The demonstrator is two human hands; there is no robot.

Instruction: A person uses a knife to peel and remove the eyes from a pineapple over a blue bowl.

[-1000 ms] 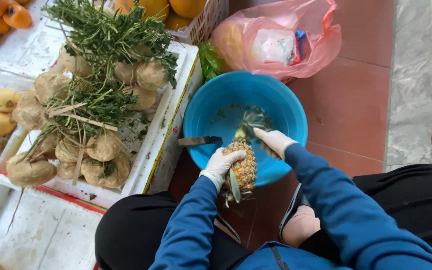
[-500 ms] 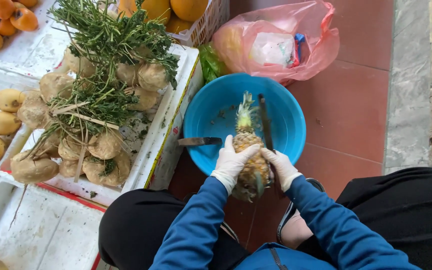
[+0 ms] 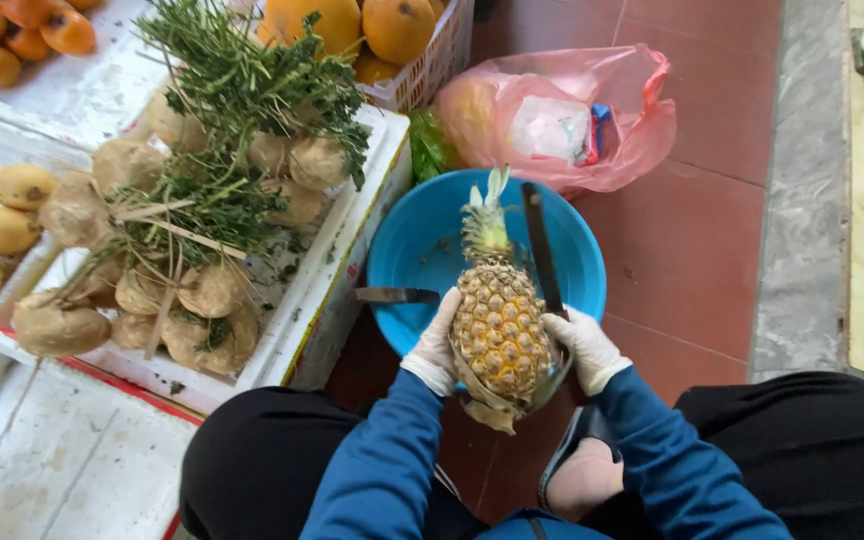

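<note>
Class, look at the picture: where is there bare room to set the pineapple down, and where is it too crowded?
Free: the red tiled floor right of the blue basin, up to the grey stone strip; also the empty white tray at lower left. Crowded: the white crate of leafy roots, and the basin, under the pineapple and a second knife.

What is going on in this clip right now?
A person in white gloves holds a pineapple upright over a blue basin. The left hand steadies its side while the right hand grips a long dark knife, blade pointing away. A second knife rests across the basin's rim.
</note>
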